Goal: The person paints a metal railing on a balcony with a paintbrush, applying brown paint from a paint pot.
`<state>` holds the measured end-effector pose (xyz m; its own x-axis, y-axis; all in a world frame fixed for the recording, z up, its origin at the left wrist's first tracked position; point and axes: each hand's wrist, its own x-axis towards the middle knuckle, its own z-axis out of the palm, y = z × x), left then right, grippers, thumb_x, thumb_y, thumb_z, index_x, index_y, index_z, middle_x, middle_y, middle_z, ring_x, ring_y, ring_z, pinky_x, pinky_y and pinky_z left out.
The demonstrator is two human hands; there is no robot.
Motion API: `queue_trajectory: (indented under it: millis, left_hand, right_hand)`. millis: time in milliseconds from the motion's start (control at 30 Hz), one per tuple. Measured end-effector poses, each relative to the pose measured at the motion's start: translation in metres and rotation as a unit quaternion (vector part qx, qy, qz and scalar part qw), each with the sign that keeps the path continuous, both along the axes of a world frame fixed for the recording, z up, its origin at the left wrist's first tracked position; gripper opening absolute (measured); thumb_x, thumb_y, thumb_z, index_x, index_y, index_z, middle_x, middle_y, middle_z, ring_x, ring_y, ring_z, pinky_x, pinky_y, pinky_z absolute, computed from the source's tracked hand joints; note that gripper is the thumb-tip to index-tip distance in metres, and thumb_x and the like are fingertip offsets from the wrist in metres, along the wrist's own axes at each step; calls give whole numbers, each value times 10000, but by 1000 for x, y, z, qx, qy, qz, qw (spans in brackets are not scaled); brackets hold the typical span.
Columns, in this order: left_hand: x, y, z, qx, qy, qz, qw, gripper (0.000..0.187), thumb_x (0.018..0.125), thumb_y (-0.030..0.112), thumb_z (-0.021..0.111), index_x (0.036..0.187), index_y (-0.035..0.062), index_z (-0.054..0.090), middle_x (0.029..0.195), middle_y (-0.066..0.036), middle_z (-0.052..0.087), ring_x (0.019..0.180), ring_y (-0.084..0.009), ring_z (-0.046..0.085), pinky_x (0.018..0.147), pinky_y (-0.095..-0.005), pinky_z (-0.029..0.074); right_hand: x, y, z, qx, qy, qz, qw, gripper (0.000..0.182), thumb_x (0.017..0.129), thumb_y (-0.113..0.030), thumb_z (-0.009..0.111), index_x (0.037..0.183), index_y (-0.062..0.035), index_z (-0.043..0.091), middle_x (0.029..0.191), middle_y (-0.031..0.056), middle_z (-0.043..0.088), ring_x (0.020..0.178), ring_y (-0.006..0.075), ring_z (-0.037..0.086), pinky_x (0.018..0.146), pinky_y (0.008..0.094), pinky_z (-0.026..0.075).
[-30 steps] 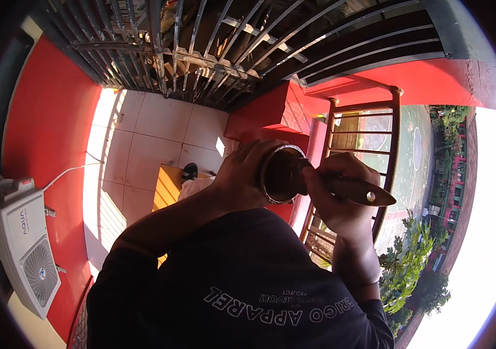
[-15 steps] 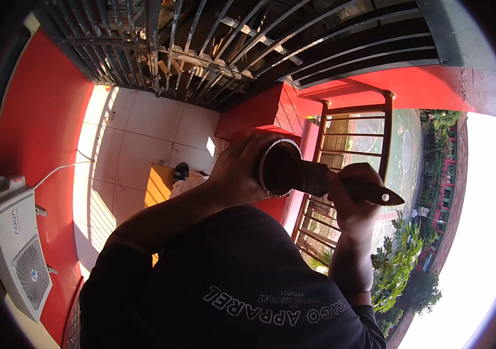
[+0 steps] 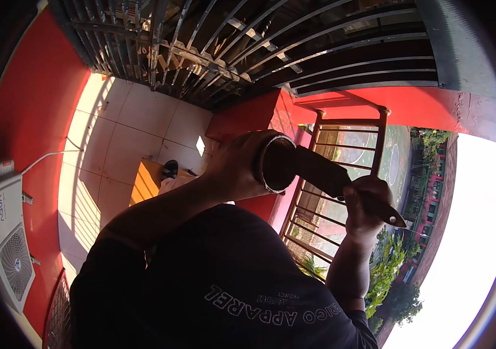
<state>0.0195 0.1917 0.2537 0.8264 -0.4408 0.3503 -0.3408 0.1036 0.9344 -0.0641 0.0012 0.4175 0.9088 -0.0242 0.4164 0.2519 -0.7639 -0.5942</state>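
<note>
My left hand is wrapped around an open paint can, whose round mouth faces the right side of the view. The can's inside is dark, and its contents cannot be made out. In my right hand is a wide, flat paintbrush, gripped around its handle, with the holed handle end sticking out past the fingers. The dark bristle end points at the can's mouth, at or just beside the rim; whether it touches is hard to tell.
A brown metal railing stands beyond the brush, with plants behind it. Metal bars run along the top over a red ledge. An air conditioner outdoor unit hangs at left. An orange surface lies near a foot.
My right hand has drawn the brush back from the can's mouth, and its handle now slopes down more. The can stays in my left hand. The whole view has shifted slightly.
</note>
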Motion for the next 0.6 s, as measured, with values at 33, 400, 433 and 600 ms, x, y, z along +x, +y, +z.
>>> queue_trajectory:
  millis: [33, 400, 433, 600]
  left_hand:
    - [2, 3, 3, -5, 19, -21, 1000, 963, 531, 275, 980, 1330, 81, 480, 1231, -115, 622, 1141, -299, 631, 969, -416, 524]
    - [41, 25, 9, -92, 99, -210, 968, 944, 487, 277, 999, 1290, 87, 542, 1211, -78, 652, 1143, -218, 638, 1002, -382, 516]
    - [42, 26, 7, -101, 90, -205, 969, 941, 488, 280, 999, 1289, 86, 545, 1207, -78, 655, 1139, -216, 640, 999, -381, 517]
    - [46, 31, 5, -110, 84, -181, 974, 947, 485, 304, 1002, 1289, 86, 551, 1201, -76, 659, 1138, -212, 642, 993, -380, 519]
  right_hand:
    - [5, -4, 7, -68, 1, 78, 995, 262, 767, -47, 831, 925, -49, 622, 768, 81, 656, 639, 191, 647, 526, 265, 490]
    - [10, 34, 61, -284, 124, 266, 913, 244, 599, -270, 906, 769, -202, 746, 823, -27, 705, 733, 169, 705, 647, 332, 602]
    - [11, 31, 63, -279, 123, 272, 913, 234, 605, -271, 902, 770, -205, 751, 839, -30, 712, 739, 161, 705, 661, 330, 604]
    - [13, 22, 60, -247, 116, 287, 918, 261, 613, -193, 924, 782, -123, 737, 804, 33, 688, 712, 227, 711, 610, 324, 608]
